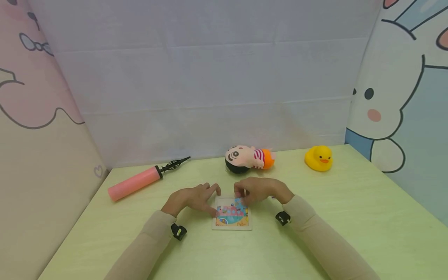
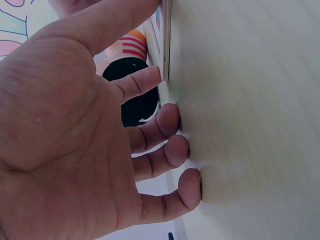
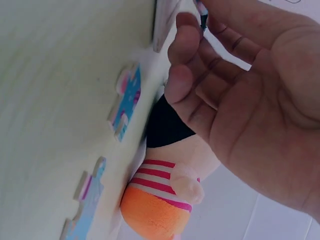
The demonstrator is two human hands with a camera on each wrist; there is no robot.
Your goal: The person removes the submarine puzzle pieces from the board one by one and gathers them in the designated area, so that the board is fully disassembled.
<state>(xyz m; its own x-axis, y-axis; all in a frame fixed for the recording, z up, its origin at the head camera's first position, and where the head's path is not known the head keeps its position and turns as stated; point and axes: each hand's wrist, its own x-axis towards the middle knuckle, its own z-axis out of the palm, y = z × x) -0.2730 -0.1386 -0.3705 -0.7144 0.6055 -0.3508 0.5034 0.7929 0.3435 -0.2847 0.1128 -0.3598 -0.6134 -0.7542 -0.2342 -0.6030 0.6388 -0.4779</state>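
Our left hand (image 1: 191, 199) rests spread against the puzzle tray (image 1: 231, 224); our right hand (image 1: 257, 190) pinches 1 puzzle piece (image 3: 202, 11) above it.

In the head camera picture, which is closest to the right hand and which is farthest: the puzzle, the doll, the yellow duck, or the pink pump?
From the right hand:
1. Puzzle, right under its fingertips, in front of the person.
2. Doll, lying just behind the hand.
3. Yellow duck, farther back on the right.
4. Pink pump, far off on the left, past the left hand.
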